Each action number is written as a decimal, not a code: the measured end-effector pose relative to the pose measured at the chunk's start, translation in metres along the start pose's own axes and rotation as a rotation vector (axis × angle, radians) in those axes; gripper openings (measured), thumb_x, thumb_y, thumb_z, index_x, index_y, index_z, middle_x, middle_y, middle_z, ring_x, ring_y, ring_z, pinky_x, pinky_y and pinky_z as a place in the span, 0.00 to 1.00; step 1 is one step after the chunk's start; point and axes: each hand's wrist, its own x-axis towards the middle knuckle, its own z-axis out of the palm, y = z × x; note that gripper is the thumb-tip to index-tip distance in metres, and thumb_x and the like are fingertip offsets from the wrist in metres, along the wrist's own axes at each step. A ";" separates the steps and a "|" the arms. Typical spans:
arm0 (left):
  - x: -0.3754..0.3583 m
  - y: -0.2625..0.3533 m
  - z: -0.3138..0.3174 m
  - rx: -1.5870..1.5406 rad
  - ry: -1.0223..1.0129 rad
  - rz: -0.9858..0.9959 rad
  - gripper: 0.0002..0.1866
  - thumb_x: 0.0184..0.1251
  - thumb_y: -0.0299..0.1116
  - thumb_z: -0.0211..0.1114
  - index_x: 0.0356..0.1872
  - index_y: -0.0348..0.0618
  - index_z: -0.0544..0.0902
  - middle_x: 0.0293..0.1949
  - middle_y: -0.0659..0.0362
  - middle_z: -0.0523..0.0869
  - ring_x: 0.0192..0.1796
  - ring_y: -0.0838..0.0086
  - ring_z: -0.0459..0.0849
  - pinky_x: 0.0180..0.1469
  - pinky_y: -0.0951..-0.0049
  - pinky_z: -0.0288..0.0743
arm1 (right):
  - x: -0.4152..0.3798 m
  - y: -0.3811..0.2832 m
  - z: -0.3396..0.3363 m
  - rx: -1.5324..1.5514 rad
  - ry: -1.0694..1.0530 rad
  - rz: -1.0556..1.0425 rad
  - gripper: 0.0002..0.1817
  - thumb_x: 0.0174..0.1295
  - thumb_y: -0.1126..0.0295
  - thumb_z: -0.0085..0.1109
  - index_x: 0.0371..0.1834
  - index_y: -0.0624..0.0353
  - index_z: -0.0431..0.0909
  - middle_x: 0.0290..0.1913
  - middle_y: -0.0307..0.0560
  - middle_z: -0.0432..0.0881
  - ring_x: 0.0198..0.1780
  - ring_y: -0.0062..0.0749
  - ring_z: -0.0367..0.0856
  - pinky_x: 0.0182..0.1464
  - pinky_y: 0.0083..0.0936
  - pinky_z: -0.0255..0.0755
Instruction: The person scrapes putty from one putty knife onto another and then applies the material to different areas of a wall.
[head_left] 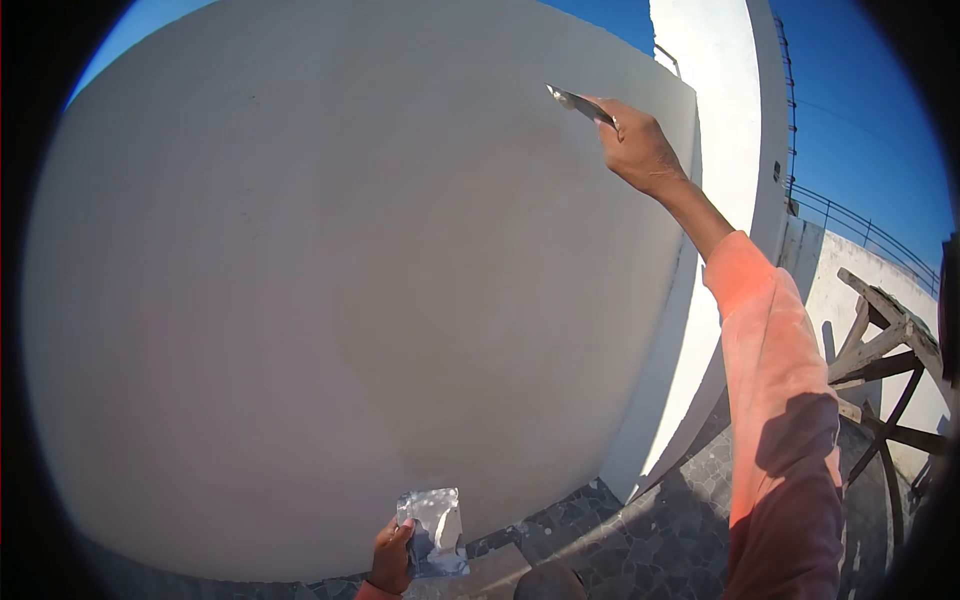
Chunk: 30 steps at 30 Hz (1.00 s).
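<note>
High up at the right part of a smooth grey-white wall (300, 280), my right hand (638, 150) is closed around a putty knife (573, 101). Its thin blade points left and up, overlapping the wall in this view, with a dab of whitish paste near the blade. Low down, my left hand (391, 556) grips the left edge of a flat, shiny metal plate (432, 512), thumb on its face. A whitish smear of paste lies on the plate's right side. Darker, damp-looking patches spread over the middle and right of the wall.
A bright white pillar (722, 110) stands at the wall's right end. Further right is a weathered wooden trestle (885, 350) before a low white wall with a metal railing (865, 232). Dark irregular stone paving (660, 535) covers the floor along the wall's base.
</note>
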 end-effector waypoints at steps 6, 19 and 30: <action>-0.002 0.004 -0.003 -0.007 -0.036 -0.019 0.22 0.75 0.35 0.54 0.64 0.32 0.71 0.51 0.54 0.83 0.50 0.69 0.85 0.55 0.67 0.80 | 0.006 0.005 0.058 -0.080 0.114 -0.318 0.27 0.65 0.83 0.47 0.67 0.52 0.74 0.57 0.49 0.82 0.54 0.47 0.82 0.59 0.36 0.77; -0.003 -0.001 0.000 -0.045 -0.031 0.012 0.19 0.77 0.32 0.50 0.62 0.33 0.74 0.50 0.56 0.83 0.48 0.72 0.84 0.52 0.71 0.80 | -0.031 0.004 0.120 -0.412 0.214 -0.404 0.23 0.60 0.82 0.53 0.61 0.63 0.76 0.59 0.49 0.77 0.61 0.42 0.76 0.64 0.40 0.70; -0.007 0.001 0.000 -0.024 -0.049 0.043 0.20 0.76 0.36 0.53 0.61 0.33 0.75 0.48 0.57 0.84 0.47 0.73 0.84 0.51 0.71 0.79 | -0.018 -0.013 0.069 -0.054 0.047 0.276 0.22 0.66 0.77 0.45 0.63 0.67 0.72 0.60 0.56 0.76 0.61 0.52 0.77 0.61 0.43 0.73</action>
